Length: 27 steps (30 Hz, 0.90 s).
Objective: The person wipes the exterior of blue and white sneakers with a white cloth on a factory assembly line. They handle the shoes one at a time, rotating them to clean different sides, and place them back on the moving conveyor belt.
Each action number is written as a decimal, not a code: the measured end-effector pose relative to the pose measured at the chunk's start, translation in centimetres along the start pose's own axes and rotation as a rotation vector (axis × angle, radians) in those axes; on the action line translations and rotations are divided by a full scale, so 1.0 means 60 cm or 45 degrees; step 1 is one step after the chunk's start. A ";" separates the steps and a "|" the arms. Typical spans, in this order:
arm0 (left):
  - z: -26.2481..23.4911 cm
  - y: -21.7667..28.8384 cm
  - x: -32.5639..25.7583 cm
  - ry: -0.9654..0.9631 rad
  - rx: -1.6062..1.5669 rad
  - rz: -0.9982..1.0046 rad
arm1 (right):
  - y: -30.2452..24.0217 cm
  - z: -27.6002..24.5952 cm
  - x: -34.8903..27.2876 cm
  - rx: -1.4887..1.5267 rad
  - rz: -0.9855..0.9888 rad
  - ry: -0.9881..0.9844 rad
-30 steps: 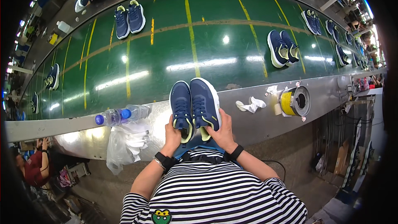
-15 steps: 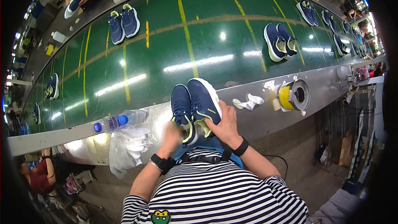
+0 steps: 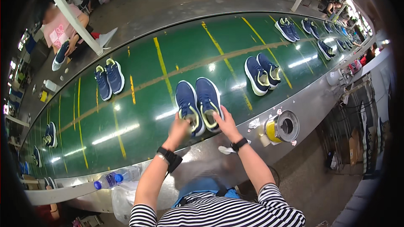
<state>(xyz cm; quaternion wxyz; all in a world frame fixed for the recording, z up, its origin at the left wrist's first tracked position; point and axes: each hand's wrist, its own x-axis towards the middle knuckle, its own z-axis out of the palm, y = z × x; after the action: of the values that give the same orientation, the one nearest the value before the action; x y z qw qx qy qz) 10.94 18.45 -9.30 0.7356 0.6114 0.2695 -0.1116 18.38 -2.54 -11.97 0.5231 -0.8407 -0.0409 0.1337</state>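
A pair of navy sneakers (image 3: 208,94) with white soles and pale yellow lining sits side by side over the near part of the green conveyor belt (image 3: 145,115), toes pointing away from me. My left hand (image 3: 179,130), slightly blurred, grips the left sneaker (image 3: 185,96) by its heel end. At the other side my right hand (image 3: 227,125) holds the right sneaker, its thumb inside the opening and its fingers along the outer side. Whether the soles touch the belt I cannot tell.
Other navy pairs stand on the belt, one left (image 3: 109,79), one right (image 3: 261,74). The metal ledge bears a yellow tape roll (image 3: 271,131), a round metal tin (image 3: 290,126) and plastic bottles (image 3: 110,180). Across the belt a person in pink (image 3: 63,27) holds a shoe.
Both hands have moved forward, carrying the pair of sneakers from the metal ledge out over the belt. My view has tilted upward, showing more of the person opposite.
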 end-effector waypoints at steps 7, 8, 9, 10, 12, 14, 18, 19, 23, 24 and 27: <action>0.019 -0.035 0.092 -0.094 0.423 0.098 | 0.032 -0.012 0.024 -0.138 -0.133 -0.038; 0.009 -0.043 0.084 -0.009 0.383 0.000 | 0.036 -0.007 0.014 -0.124 -0.200 -0.047; 0.009 -0.041 0.078 -0.009 0.454 0.032 | 0.033 -0.007 0.007 -0.114 -0.272 -0.033; 0.005 -0.040 0.072 -0.008 0.524 0.065 | 0.031 -0.005 0.000 -0.104 -0.345 -0.019; 0.008 -0.038 0.053 -0.001 0.587 0.163 | 0.030 0.010 -0.004 -0.153 -0.505 0.113; 0.006 -0.035 0.047 -0.027 0.628 0.213 | 0.013 0.031 -0.007 -0.284 -0.500 0.197; 0.003 -0.026 0.052 -0.064 0.755 0.201 | -0.001 0.074 0.003 -0.307 -0.461 0.378; 0.008 -0.019 0.047 -0.066 0.767 0.168 | 0.000 0.079 0.001 -0.349 -0.473 0.396; 0.006 -0.043 0.062 0.049 0.848 0.199 | 0.001 0.095 -0.022 -0.321 -0.471 0.330; 0.011 -0.045 0.063 0.102 0.848 0.204 | 0.004 0.093 -0.026 -0.313 -0.469 0.341; 0.022 -0.061 0.076 0.118 0.822 0.184 | 0.009 0.085 -0.037 -0.225 -0.421 0.360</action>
<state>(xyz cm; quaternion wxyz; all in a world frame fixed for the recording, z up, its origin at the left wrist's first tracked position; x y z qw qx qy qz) 13.25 17.09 -14.63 0.4967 0.8350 0.2093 -0.1107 14.83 1.18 -14.19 0.4627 -0.8755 -0.1159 -0.0768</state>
